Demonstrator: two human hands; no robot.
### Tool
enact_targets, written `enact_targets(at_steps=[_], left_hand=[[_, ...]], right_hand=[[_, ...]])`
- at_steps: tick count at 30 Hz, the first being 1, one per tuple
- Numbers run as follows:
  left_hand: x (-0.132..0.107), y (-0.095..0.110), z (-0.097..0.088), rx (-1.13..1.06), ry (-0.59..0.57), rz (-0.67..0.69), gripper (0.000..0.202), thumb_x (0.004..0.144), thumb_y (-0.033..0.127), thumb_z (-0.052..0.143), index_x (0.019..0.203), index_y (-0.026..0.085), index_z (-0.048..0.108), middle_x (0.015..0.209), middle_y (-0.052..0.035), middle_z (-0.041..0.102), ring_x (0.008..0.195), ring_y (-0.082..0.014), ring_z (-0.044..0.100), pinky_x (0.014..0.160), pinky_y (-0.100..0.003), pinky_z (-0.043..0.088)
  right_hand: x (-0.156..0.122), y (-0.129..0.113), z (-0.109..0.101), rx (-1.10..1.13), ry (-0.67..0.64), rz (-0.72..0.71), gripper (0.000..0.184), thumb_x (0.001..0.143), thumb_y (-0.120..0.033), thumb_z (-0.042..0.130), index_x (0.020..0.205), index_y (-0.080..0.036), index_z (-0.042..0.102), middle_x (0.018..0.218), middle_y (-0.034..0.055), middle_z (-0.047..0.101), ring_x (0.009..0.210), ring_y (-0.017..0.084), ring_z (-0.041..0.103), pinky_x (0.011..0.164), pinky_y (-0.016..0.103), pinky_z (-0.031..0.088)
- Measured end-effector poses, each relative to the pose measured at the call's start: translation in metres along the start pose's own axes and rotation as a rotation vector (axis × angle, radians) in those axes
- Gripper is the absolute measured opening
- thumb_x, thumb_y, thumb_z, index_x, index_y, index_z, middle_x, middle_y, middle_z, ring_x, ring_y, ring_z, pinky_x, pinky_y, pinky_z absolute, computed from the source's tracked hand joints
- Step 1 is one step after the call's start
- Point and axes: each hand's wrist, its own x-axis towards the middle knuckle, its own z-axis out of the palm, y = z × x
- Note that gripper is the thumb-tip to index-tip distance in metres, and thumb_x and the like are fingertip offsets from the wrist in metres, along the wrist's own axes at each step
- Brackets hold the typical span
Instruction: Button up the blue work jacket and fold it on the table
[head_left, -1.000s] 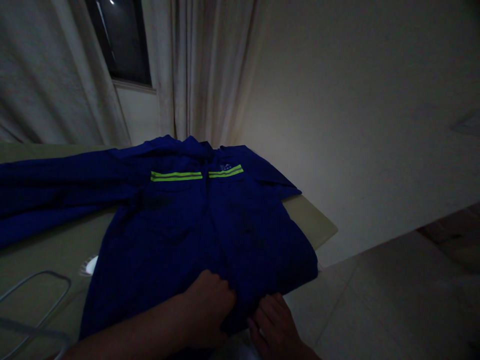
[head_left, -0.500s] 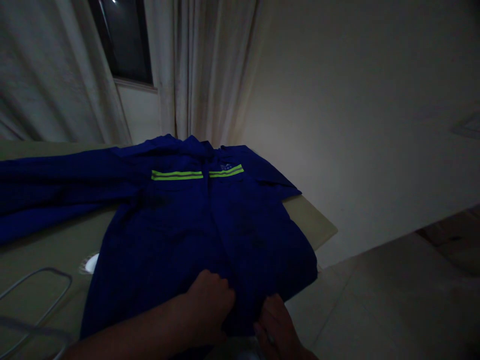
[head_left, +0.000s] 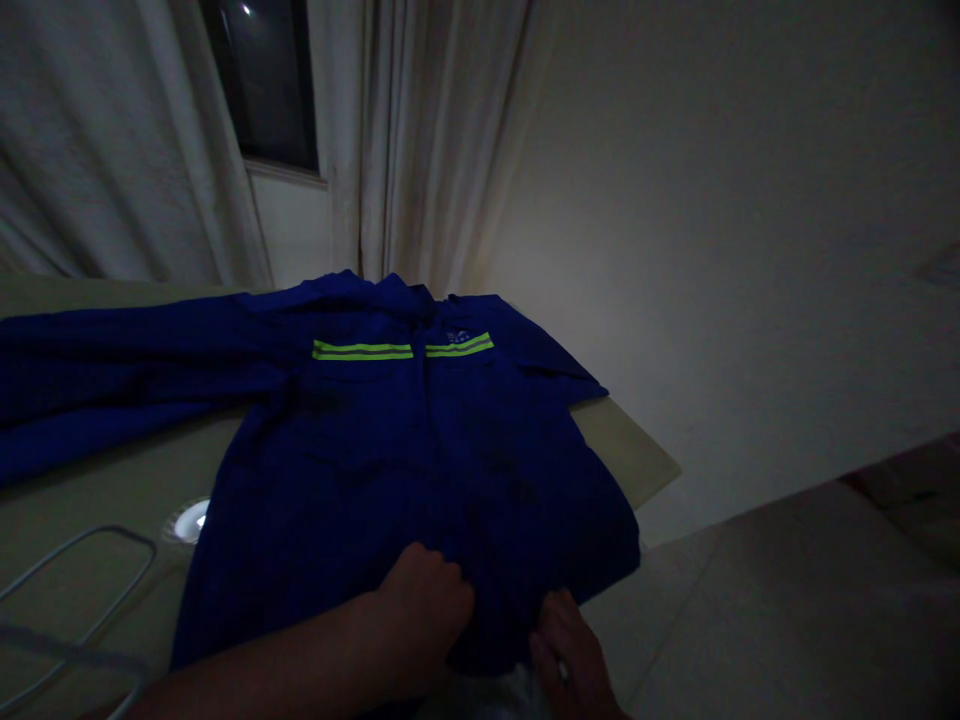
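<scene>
Gripping the jacket (head_left: 420, 450) with my left hand (head_left: 420, 610), fingers closed on cloth; my right hand (head_left: 570, 655) sits at its edge, grip unclear. It lies on the table (head_left: 112, 480), one sleeve (head_left: 112, 380) left unfolded.

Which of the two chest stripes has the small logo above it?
The stripe on the view's right, under the logo; the other stripe has none above it.

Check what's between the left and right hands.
In the head view, a gathered stretch of the dark blue work garment lies between the left hand and the right hand.
</scene>
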Motion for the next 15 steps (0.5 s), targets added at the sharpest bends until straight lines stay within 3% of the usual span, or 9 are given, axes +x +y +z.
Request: enact_targets(at_steps=[3,6,10,13,15], left_hand=[[0.000,0.000,0.002,0.007,-0.008,0.014,0.054,0.075,0.041,0.084,0.121,0.014,0.074,0.119,-0.0229,0.074,0.110,-0.0448,0.070,0.094,-0.060,0.055],[0.003,-0.003,0.003,0.018,0.002,0.021,0.057,0.077,0.050,0.082,0.120,0.014,0.075,0.119,-0.0238,0.074,0.109,-0.0466,0.070,0.093,-0.062,0.055],[-0.010,-0.003,-0.014,-0.009,0.072,0.073,0.052,0.081,0.059,0.079,0.112,0.018,0.076,0.111,-0.0196,0.076,0.103,-0.0442,0.072,0.089,-0.060,0.057],[-0.037,0.001,-0.034,-0.191,0.408,0.247,0.029,0.097,0.045,0.067,0.121,0.030,0.070,0.113,-0.0091,0.076,0.102,-0.0314,0.073,0.087,-0.048,0.061],[-0.055,0.004,-0.041,-0.354,0.680,0.350,0.042,0.100,0.042,0.063,0.142,0.038,0.057,0.123,-0.0071,0.073,0.105,-0.0247,0.071,0.086,-0.040,0.063]], right_hand=[[0.008,0.020,-0.021,0.007,0.028,0.111,0.024,0.107,-0.023,0.046,0.086,-0.024,0.058,0.074,0.0004,0.057,0.068,0.020,0.056,0.068,0.034,0.049],[0.020,0.036,-0.039,0.055,-0.051,0.153,0.030,0.110,-0.025,0.044,0.081,-0.023,0.052,0.072,-0.0013,0.057,0.066,0.017,0.055,0.068,0.032,0.048],[0.024,0.045,-0.039,0.032,-0.126,0.203,0.036,0.111,-0.033,0.044,0.078,-0.022,0.053,0.071,-0.0018,0.058,0.065,0.015,0.058,0.069,0.030,0.049],[0.020,0.045,-0.031,-0.006,-0.152,0.236,0.039,0.109,-0.038,0.047,0.075,-0.022,0.054,0.069,-0.0017,0.059,0.064,0.016,0.059,0.072,0.030,0.049],[0.019,0.044,-0.028,-0.007,-0.181,0.242,0.036,0.107,-0.039,0.050,0.076,-0.022,0.056,0.069,-0.0019,0.060,0.064,0.016,0.059,0.074,0.031,0.049]])
